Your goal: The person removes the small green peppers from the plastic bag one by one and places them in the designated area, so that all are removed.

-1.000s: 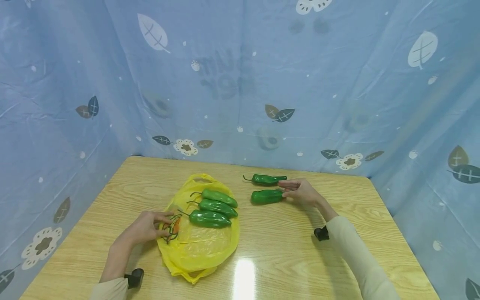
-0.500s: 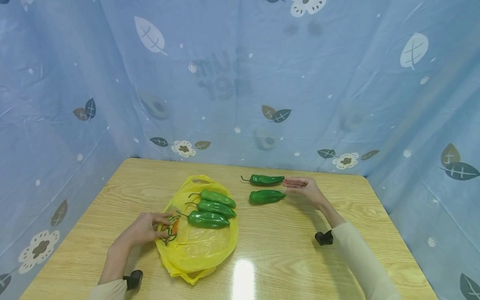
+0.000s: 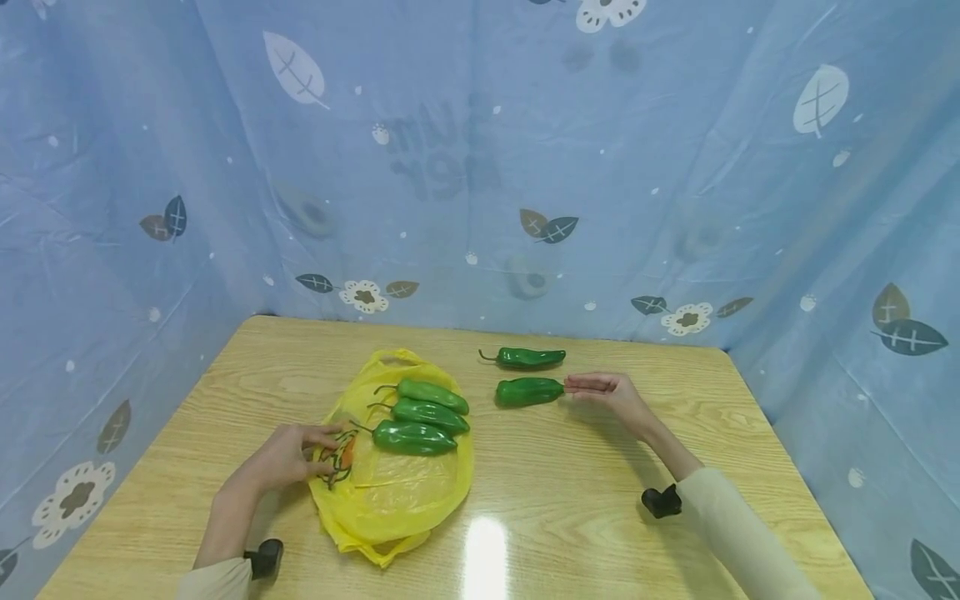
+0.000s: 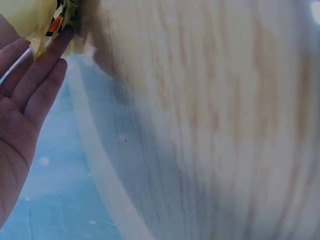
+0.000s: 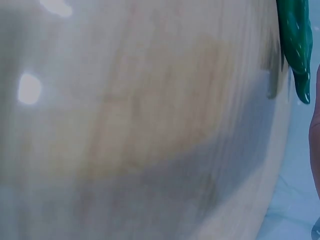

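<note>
My left hand [image 3: 288, 457] rests at the left edge of a flattened yellow plastic bag [image 3: 405, 500], thumb and fingers spread apart over its printed part. In the left wrist view, the fingers [image 4: 42, 82] are nearly straight against the bag [image 4: 20, 17]. On the bag lie three green peppers, a far one [image 3: 433, 394], a middle one [image 3: 431, 414] and a near one [image 3: 416, 437], stems to the left. Two more lie right of it, a far pepper [image 3: 531, 358] and a near pepper [image 3: 528, 392]. My right hand [image 3: 609, 396] has straight fingers right at the near pepper's tip.
Everything lies on a wooden table [image 3: 570, 500] with a bright light reflection near the front. A blue curtain [image 3: 450, 167] with leaves and flowers hangs behind and at both sides.
My right hand has gone from the two right peppers to the far one's tip, then back toward me to the near one's tip. The left hand stays on the bag.
</note>
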Available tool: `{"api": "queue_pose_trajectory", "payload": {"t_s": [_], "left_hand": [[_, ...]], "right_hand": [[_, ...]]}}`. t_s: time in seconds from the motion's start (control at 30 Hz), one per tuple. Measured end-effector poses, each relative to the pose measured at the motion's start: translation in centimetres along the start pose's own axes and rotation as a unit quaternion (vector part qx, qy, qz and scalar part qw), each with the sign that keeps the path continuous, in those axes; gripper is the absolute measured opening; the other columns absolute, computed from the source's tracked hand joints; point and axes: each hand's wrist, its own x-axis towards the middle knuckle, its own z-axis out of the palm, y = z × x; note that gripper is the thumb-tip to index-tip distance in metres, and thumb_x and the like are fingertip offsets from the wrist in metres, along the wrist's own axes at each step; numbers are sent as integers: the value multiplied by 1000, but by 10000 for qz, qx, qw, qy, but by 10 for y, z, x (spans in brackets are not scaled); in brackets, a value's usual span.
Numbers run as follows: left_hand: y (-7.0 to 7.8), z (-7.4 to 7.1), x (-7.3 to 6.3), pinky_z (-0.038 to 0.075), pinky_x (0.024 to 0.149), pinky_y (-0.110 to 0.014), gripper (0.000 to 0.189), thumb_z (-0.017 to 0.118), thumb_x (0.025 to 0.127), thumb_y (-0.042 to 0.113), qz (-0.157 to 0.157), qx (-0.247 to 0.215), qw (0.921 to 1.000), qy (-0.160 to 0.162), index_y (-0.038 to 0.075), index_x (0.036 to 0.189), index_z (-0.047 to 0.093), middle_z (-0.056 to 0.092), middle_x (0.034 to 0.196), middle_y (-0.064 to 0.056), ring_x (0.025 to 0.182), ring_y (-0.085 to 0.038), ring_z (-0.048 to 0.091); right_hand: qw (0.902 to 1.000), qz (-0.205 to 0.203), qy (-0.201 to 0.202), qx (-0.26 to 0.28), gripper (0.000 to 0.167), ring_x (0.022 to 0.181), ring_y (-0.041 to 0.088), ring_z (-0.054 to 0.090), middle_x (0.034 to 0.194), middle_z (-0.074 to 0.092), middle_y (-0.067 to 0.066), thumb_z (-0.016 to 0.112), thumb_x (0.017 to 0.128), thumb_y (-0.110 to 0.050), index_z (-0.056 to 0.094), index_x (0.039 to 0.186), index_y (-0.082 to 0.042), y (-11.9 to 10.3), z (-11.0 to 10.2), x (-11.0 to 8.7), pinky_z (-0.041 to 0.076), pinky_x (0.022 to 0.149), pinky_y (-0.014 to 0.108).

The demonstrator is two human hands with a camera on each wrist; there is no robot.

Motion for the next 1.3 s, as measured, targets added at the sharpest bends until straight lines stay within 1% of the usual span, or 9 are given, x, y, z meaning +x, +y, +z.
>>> {"api": "queue_pose_trajectory", "payload": {"t_s": [0.17, 0.33, 0.43, 0.47, 0.73, 0.9, 1.03, 1.2, 1.3], "left_hand": [[2, -1, -1, 48, 92, -53, 33, 81, 76, 17, 42, 19, 10000, 7, 4, 105, 74, 58, 130, -17, 120, -45, 51], [4, -1, -2, 48, 91, -54, 33, 81, 76, 17, 19, 0, 10000, 0, 4, 105, 74, 59, 130, -18, 119, -45, 51], [3, -2, -2, 48, 92, -54, 33, 81, 76, 17, 23, 37, 10000, 4, 4, 105, 74, 59, 130, -18, 119, -45, 51], [3, -2, -2, 48, 91, -54, 33, 81, 76, 17, 34, 39, 10000, 5, 4, 105, 74, 59, 130, -18, 119, -45, 51], [4, -4, -4, 49, 91, -53, 33, 81, 77, 17, 41, -33, 10000, -27, 3, 106, 74, 58, 130, -19, 119, -45, 51], [4, -4, -5, 48, 92, -54, 34, 80, 77, 19, 21, -69, 10000, -63, 3, 106, 74, 58, 130, -19, 120, -45, 50], [2, -4, -4, 48, 92, -54, 34, 80, 77, 20, 50, 43, 10000, -25, 4, 106, 74, 58, 130, -18, 120, -45, 50], [1, -2, -3, 49, 91, -53, 33, 80, 77, 19, 107, 124, 9999, 36, 4, 106, 74, 59, 129, -18, 119, -44, 51], [2, 0, 0, 47, 93, -53, 33, 80, 78, 18, 94, 15, 10000, 10, 3, 107, 74, 58, 131, -17, 121, -45, 49]], "right_hand": [[9997, 10, -135, 222, 40, 106, 21, 65, 123, 53, 34, 62, 91, 1, 51, 126, 19, 0, 10, -10, 53, 90, 33], [9988, 14, -167, 455, 41, 106, 19, 65, 123, 56, 31, 61, 92, 1, 49, 127, 20, 0, 21, -22, 51, 92, 36], [9982, 2, -251, 552, 40, 106, 18, 65, 124, 55, 31, 60, 91, 2, 50, 125, 20, 0, 28, -27, 52, 91, 33], [9978, -42, -308, 581, 39, 106, 18, 65, 124, 53, 33, 59, 92, 4, 50, 125, 20, 0, 30, -28, 51, 92, 33], [9946, -335, -610, 771, 33, 107, 22, 65, 125, 56, 28, 54, 92, 9, 52, 125, 17, 1, 40, -39, 50, 94, 31], [9947, -274, -634, 762, 34, 106, 22, 65, 125, 55, 30, 54, 92, 9, 52, 125, 18, -1, 46, -46, 50, 93, 31], [9947, -219, -663, 758, 35, 106, 21, 66, 125, 55, 30, 56, 92, 8, 50, 125, 19, -4, 53, -51, 50, 93, 33], [9948, -167, -675, 739, 36, 105, 20, 66, 124, 58, 26, 57, 92, 6, 51, 125, 18, -10, 60, -59, 51, 92, 33], [9949, -102, -669, 749, 36, 105, 20, 66, 124, 58, 25, 57, 92, 6, 51, 125, 18, -15, 62, -66, 51, 92, 34]]}}
